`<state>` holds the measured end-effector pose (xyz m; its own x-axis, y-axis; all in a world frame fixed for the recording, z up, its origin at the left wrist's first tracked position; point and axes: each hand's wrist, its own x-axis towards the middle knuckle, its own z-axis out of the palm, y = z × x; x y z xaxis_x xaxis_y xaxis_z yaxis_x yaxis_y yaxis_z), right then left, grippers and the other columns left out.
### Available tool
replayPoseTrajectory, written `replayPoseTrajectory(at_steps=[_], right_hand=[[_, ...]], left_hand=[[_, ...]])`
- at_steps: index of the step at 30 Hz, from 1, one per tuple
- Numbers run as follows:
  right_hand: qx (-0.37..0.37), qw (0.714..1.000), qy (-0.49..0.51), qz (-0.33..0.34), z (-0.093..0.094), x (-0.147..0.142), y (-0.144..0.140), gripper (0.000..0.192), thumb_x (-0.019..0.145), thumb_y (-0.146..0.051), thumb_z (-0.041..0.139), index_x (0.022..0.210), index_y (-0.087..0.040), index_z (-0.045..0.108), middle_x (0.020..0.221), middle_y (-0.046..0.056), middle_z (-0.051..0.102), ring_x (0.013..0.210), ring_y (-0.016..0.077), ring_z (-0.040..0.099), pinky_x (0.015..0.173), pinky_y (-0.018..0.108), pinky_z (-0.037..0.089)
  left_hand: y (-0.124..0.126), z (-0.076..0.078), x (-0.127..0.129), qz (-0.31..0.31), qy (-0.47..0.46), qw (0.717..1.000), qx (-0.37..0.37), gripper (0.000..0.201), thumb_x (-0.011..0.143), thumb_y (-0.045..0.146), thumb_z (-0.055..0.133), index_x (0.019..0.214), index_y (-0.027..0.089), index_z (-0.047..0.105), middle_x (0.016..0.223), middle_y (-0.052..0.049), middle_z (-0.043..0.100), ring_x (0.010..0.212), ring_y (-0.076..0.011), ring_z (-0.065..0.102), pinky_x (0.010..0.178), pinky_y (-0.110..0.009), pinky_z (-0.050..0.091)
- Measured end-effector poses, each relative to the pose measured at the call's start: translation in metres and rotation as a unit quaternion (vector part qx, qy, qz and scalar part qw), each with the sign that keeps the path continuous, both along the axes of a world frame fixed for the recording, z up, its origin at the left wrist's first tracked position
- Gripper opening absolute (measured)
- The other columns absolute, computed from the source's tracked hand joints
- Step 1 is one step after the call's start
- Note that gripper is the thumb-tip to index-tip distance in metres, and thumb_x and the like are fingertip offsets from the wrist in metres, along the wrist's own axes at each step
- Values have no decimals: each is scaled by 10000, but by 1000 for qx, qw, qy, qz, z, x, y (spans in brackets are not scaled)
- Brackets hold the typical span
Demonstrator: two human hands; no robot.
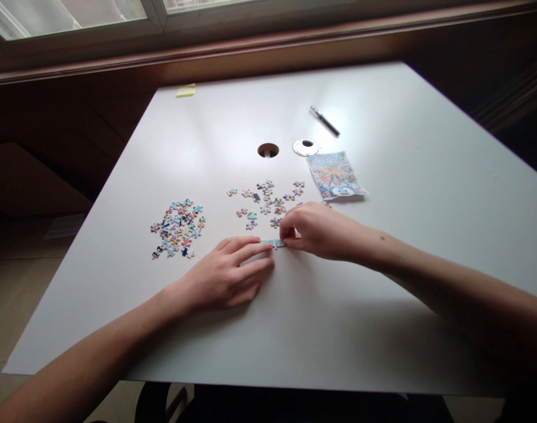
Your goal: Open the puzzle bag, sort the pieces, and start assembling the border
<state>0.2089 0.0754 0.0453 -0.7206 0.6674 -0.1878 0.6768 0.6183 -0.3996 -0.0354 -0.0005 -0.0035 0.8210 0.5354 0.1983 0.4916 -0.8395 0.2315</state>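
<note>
**Two hands on a short strip of joined pieces**

The left hand (227, 276) lies flat, fingers stretched out, their tips pressing the near end of the strip (274, 242). The right hand (315, 229) is curled, thumb and forefinger pinching the strip's other end against the table (427, 176). The strip lies between the two hands. It is likely thin, light card: stiff in each piece, weak at the joints, so best held flat and pressed from above, not lifted by one end. Just beyond the right hand lie scattered pieces (268, 202); beyond the left hand sits a pile (178, 228). A leaflet (336, 175) lies past the right knuckles.
</note>
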Motion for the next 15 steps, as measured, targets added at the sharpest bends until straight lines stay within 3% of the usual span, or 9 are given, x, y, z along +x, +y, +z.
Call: replayPoseTrajectory(at_steps=[6, 11, 15], right_hand=[[26, 997, 46, -54, 2, 12, 20, 135, 793, -122, 635, 765, -200, 741, 708, -10, 700, 646, 147, 603, 639, 266, 401], [79, 990, 75, -93, -11, 32, 45, 149, 793, -151, 636, 838, -220, 760, 824, -5, 733, 727, 163, 625, 684, 288, 432], [76, 989, 81, -100, -19, 40, 56, 168, 791, -149, 636, 869, -227, 762, 839, -9, 737, 738, 161, 631, 692, 291, 443]], left_hand=[[0, 1, 0, -1, -8, 1000, -3, 442, 932, 243, 545, 1372, 196, 547, 1474, -111, 526, 1378, -303, 446, 1104, -461, 432], [0, -1, 0, 1, -4, 1000, -7, 435, 943, 253, 532, 1374, 197, 547, 1491, -98, 512, 1387, -299, 435, 1111, -470, 423], [0, 0, 0, 3, -8, 1000, -8, 433, 935, 256, 543, 1364, 196, 552, 1482, -97, 520, 1383, -294, 438, 1114, -459, 430]])
